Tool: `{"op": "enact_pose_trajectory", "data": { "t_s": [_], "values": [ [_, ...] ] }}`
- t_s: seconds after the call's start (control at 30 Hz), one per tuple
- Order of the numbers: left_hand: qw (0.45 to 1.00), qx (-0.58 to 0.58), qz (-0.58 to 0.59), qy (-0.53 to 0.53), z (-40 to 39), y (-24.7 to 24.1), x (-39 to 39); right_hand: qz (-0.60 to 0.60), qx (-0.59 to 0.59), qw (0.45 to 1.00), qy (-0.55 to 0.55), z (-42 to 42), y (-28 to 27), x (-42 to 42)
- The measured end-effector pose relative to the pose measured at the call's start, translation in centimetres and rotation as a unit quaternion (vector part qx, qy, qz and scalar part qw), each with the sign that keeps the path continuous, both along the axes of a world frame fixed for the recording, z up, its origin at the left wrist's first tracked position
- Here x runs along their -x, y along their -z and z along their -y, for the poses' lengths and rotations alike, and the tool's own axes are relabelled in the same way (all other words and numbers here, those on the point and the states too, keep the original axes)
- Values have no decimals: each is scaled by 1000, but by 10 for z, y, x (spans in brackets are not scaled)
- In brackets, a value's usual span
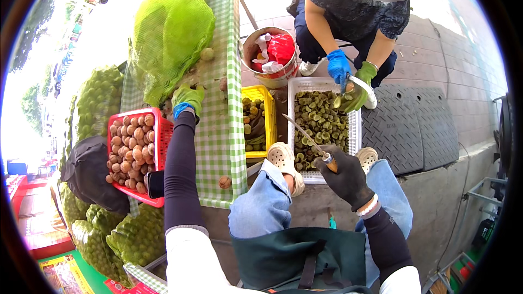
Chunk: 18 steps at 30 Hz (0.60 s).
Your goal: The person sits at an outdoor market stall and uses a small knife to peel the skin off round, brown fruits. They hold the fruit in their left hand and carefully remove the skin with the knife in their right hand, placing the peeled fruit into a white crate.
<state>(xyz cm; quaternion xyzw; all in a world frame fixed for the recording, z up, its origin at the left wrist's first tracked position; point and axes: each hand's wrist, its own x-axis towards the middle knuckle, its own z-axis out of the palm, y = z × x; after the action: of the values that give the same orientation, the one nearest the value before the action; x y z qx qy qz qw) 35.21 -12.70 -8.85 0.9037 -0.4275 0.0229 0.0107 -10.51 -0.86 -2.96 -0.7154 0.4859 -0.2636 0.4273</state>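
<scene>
My left hand (188,100), in a green glove with a blue cuff, reaches onto the green checked tablecloth (212,143). It is beside the lower end of a green mesh bag (173,28); the fingers are partly hidden, so I cannot tell if they hold something. In a dark glove, my right hand (345,175) grips a knife (304,132) by its wooden handle, the thin blade pointing up and left. Below it lies a white plastic crate (291,130) of green husk pieces (320,122). Left of my left forearm stands a red basket (165,134) full of walnuts (132,143).
A yellow crate (271,118) of green-husked nuts and a bucket (282,75) with red plastic stand near the white crate. Opposite, a person (355,16) in blue and green gloves holds a curved white-handled tool (359,81). Black ramp plates (392,130) lie right. Full mesh sacks (137,234) stand left.
</scene>
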Motion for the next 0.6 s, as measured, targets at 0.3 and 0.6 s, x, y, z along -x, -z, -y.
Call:
{"op": "enact_pose_trajectory", "data": {
  "t_s": [0.3, 0.6],
  "values": [
    [998, 63, 16, 26, -13, 11, 16, -13, 10, 1000, -5, -1, -3, 4],
    [797, 272, -536, -60, -57, -18, 38, 24, 15, 999, 15, 1, 1, 15]
  ]
}}
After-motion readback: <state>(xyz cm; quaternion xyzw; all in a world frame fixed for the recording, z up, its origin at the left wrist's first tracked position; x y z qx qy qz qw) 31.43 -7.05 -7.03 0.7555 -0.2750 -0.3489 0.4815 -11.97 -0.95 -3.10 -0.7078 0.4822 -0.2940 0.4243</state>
